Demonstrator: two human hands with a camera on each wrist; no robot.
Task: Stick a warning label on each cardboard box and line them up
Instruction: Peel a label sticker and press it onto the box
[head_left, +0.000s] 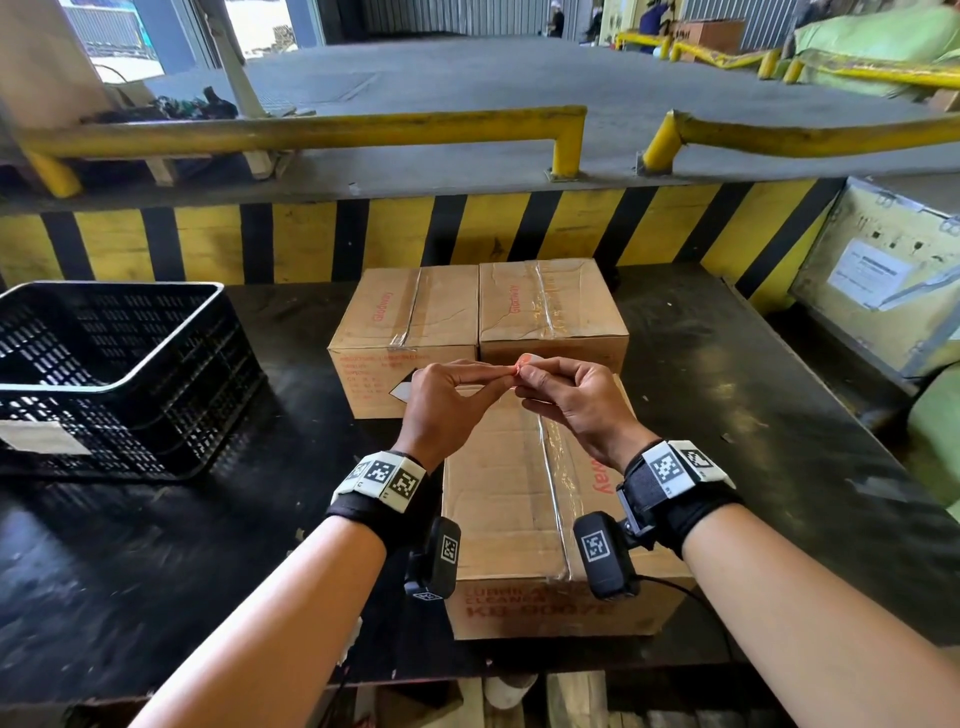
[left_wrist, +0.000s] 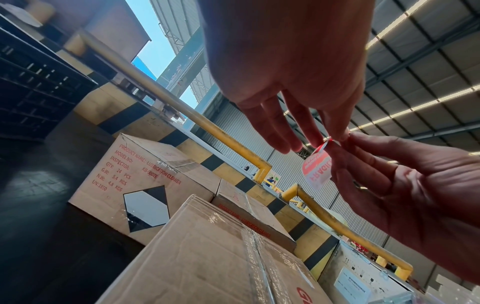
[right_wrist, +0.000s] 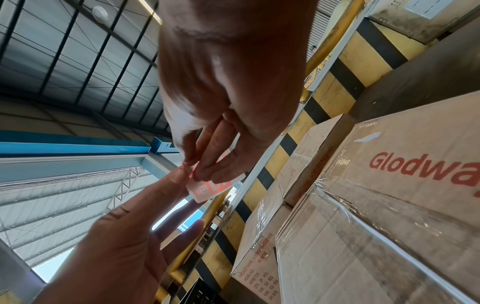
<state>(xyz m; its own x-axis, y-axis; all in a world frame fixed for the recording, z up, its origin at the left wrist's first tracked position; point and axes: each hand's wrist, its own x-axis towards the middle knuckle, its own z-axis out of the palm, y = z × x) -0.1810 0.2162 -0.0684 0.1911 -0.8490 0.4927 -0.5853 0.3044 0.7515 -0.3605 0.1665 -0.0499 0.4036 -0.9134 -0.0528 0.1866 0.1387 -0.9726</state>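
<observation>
Three taped brown cardboard boxes stand on the black table (head_left: 737, 415): a near box (head_left: 509, 499) in front of me, and a back left box (head_left: 405, 312) and back right box (head_left: 550, 306) side by side. Above the near box my hands meet on a small red-and-white warning label (head_left: 523, 362). My left hand (head_left: 496, 371) pinches one corner of it, the other fingers stretched out. My right hand (head_left: 525, 382) pinches the label from the right. The left wrist view shows the label (left_wrist: 318, 170) hanging between the fingertips. In the right wrist view the label (right_wrist: 210, 190) is partly hidden behind my right fingers.
A black slotted plastic crate (head_left: 104, 374) sits on the table's left side. A yellow-and-black striped wall (head_left: 467, 228) runs behind the boxes, topped by yellow rails. A pale metal-edged case (head_left: 883, 280) stands off the table's right end. A black-and-white diamond sticker (left_wrist: 145, 209) marks the back left box's front.
</observation>
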